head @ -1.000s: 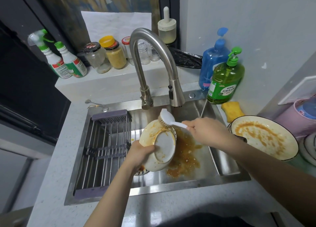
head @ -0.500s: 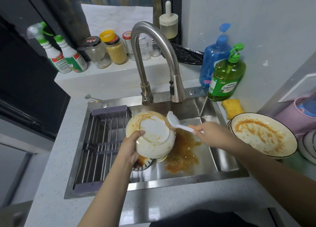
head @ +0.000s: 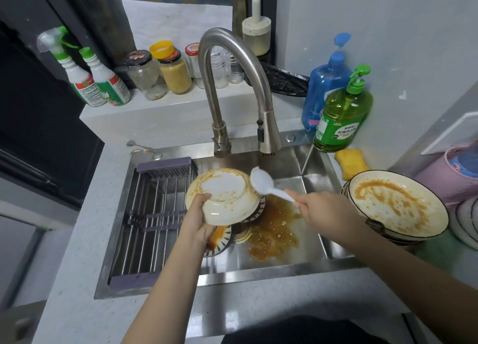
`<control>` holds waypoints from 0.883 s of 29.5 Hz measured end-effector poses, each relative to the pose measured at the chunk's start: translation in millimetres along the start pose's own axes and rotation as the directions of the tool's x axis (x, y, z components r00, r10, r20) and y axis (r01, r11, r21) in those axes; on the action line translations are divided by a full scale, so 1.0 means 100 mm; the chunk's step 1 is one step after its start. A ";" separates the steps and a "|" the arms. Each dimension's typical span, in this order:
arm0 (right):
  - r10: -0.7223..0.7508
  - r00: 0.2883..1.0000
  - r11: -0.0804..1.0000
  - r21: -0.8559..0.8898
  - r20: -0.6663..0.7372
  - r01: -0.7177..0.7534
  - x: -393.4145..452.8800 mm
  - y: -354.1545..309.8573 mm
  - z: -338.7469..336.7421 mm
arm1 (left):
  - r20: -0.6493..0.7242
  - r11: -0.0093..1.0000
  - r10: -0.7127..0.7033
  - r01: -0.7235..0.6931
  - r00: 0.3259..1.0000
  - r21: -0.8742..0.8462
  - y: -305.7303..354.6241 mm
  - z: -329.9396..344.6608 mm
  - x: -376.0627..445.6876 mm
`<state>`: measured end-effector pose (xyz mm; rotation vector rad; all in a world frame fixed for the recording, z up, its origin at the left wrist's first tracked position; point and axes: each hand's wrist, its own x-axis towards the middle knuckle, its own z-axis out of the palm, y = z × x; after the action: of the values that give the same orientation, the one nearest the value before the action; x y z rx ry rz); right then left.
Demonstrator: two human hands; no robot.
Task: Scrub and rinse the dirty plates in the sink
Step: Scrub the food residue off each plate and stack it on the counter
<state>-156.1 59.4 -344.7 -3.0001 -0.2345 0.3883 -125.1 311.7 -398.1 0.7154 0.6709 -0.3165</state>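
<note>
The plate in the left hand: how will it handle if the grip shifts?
The plate looks glazed and sauce-smeared, so probably slippery. It seems ceramic, likely rigid and breakable if dropped into the steel sink. The left hand holds only its rim, so it may pivot.

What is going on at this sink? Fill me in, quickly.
A person is washing up. The left hand holds a cream, sauce-smeared plate upside down over the steel sink, while the right hand works a white plastic dish brush against its rim. Orange sauce covers the basin floor. Another dirty cream plate waits on the counter to the right.
</note>
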 end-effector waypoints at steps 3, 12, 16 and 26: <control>0.005 1.000 0.998 -0.065 0.015 -0.004 -0.07 -0.13 0.06 | -0.020 1.000 -0.007 0.008 1.000 0.021 -0.05 0.09 0.02; -0.056 0.996 0.987 -0.155 -0.070 0.045 -0.22 -0.42 0.14 | -0.114 0.998 0.015 -0.022 0.993 -0.057 -0.15 0.26 0.05; -0.061 0.993 0.988 -0.148 -0.098 0.046 -0.24 -0.53 0.12 | -0.120 0.996 -0.056 0.048 0.991 -0.071 -0.18 0.32 0.08; -0.027 0.994 0.991 -0.134 -0.107 0.013 -0.20 -0.50 0.05 | -0.137 0.984 0.006 -0.030 0.991 -0.177 -0.13 0.28 0.10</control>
<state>-183.5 105.9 -338.5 -3.1342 -0.2914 0.2137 -110.8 282.7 -395.9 0.5740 0.8108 -0.1885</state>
